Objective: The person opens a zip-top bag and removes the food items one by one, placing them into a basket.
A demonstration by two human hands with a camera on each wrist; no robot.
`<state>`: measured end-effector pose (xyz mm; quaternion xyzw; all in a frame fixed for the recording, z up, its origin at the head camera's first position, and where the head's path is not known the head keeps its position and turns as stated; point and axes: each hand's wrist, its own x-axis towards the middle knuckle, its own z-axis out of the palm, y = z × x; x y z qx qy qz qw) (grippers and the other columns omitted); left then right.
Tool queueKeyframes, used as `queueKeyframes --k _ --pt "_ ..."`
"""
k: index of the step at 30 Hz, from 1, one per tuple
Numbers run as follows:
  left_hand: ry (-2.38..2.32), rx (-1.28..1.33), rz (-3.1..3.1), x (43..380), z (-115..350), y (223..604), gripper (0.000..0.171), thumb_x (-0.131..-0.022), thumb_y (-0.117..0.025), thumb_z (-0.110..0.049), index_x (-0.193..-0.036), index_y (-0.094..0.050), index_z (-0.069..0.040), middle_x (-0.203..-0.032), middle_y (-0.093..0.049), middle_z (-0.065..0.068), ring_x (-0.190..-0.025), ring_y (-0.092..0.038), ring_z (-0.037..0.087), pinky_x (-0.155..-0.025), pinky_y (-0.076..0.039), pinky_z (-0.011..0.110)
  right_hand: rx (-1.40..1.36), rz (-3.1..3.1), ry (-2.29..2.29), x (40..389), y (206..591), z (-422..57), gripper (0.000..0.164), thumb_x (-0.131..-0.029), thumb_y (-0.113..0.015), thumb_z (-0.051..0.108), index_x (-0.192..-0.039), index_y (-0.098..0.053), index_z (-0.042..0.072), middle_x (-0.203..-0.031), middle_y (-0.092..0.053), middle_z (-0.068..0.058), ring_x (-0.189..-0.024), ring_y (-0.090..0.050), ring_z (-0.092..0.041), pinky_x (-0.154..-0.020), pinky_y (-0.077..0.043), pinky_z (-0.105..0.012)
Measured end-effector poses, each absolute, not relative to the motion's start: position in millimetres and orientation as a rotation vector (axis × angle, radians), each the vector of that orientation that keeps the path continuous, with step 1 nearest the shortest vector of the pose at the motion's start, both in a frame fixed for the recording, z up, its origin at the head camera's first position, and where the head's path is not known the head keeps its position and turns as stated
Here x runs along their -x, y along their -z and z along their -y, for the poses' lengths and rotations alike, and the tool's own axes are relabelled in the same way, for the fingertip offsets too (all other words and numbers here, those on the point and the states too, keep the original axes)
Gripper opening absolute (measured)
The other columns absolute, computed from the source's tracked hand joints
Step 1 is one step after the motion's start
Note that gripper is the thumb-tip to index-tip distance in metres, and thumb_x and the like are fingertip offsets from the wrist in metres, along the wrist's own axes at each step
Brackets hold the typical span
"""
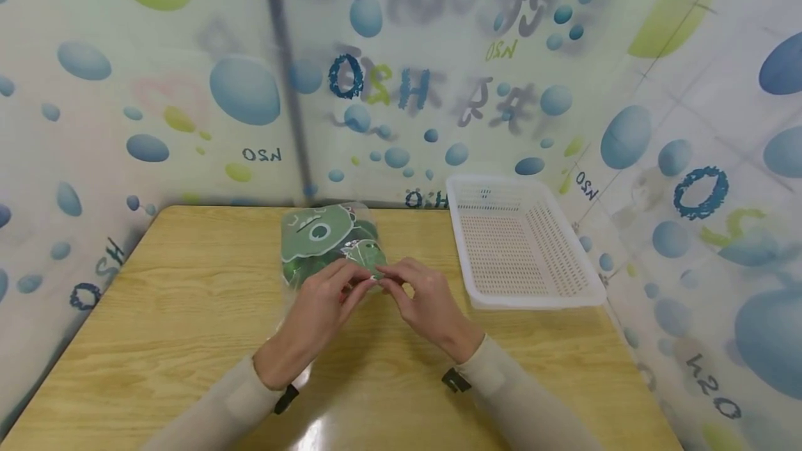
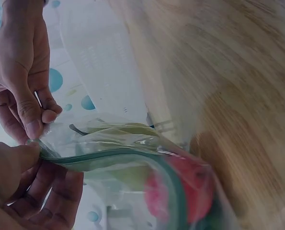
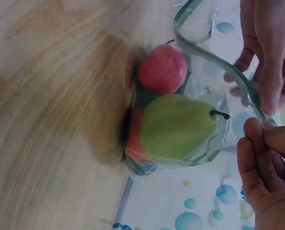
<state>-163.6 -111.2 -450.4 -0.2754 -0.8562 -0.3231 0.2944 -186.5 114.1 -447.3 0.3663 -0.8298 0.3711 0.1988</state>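
A clear zip bag (image 1: 316, 232) with a green cartoon print stands on the table, its green zip strip (image 3: 214, 60) running along the opening. Through the plastic show a green pear (image 3: 178, 127) with a dark stem, a pinkish-red round fruit (image 3: 162, 69) and part of something orange (image 3: 135, 136). My left hand (image 1: 322, 298) pinches the bag's zip edge between thumb and fingers. Right beside it, my right hand (image 1: 429, 301) pinches the end of the same edge, the fingertips of both hands nearly meeting at the bag's near right corner.
To the right of the bag, a white plastic basket (image 1: 465, 256) with slotted walls stands near the back of the wooden table (image 1: 207, 312). Walls printed with blue and green bubbles rise close behind the table and along its sides.
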Motion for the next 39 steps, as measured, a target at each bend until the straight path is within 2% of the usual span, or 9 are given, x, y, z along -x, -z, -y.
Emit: queueKeyframes --k 11,20,30,33,39 --pt "0.790 0.691 2.258 158 124 458 0.021 -0.091 -0.097 0.002 -0.102 -0.080 -0.006 -0.095 -0.076 0.006 -0.080 -0.075 0.013 -0.069 -0.066 0.028 -0.984 2.298 -1.067 186 443 -119 0.015 -0.105 -0.083 -0.001 -0.118 -0.086 0.006 -0.109 -0.085 -0.007 -0.094 -0.082 -0.014 -0.085 -0.069 -0.024" --pt "0.747 0.680 2.277 150 133 455 0.023 -0.090 -0.096 0.006 -0.104 -0.079 -0.004 -0.096 -0.075 0.008 -0.080 -0.073 0.013 -0.068 -0.066 0.027 -0.954 2.295 -1.055 186 441 -118 0.011 -0.106 -0.083 0.000 -0.115 -0.084 0.006 -0.109 -0.084 -0.007 -0.094 -0.082 -0.016 -0.084 -0.070 -0.027" --pt "0.632 0.654 2.245 148 144 457 0.028 -0.088 -0.098 0.003 -0.108 -0.080 0.000 -0.097 -0.077 0.010 -0.083 -0.076 0.021 -0.068 -0.068 0.034 -0.917 2.267 -1.043 191 436 -119 0.011 -0.104 -0.083 -0.003 -0.113 -0.084 0.004 -0.107 -0.084 -0.009 -0.095 -0.083 -0.018 -0.082 -0.072 -0.034" --pt "0.601 0.623 2.280 145 148 456 0.028 -0.087 -0.100 0.001 -0.107 -0.079 0.000 -0.096 -0.076 0.010 -0.082 -0.075 0.020 -0.068 -0.069 0.034 -0.899 2.261 -1.047 193 434 -121 0.011 -0.104 -0.083 -0.003 -0.113 -0.084 0.004 -0.106 -0.085 -0.009 -0.095 -0.083 -0.019 -0.082 -0.072 -0.037" --pt "0.542 0.601 2.290 138 161 456 0.030 -0.083 -0.102 0.004 -0.100 -0.077 -0.001 -0.092 -0.072 0.008 -0.075 -0.069 0.015 -0.061 -0.064 0.031 -0.868 2.260 -1.039 195 432 -123 0.010 -0.105 -0.082 -0.003 -0.113 -0.083 0.003 -0.105 -0.084 -0.009 -0.094 -0.083 -0.020 -0.083 -0.072 -0.035"
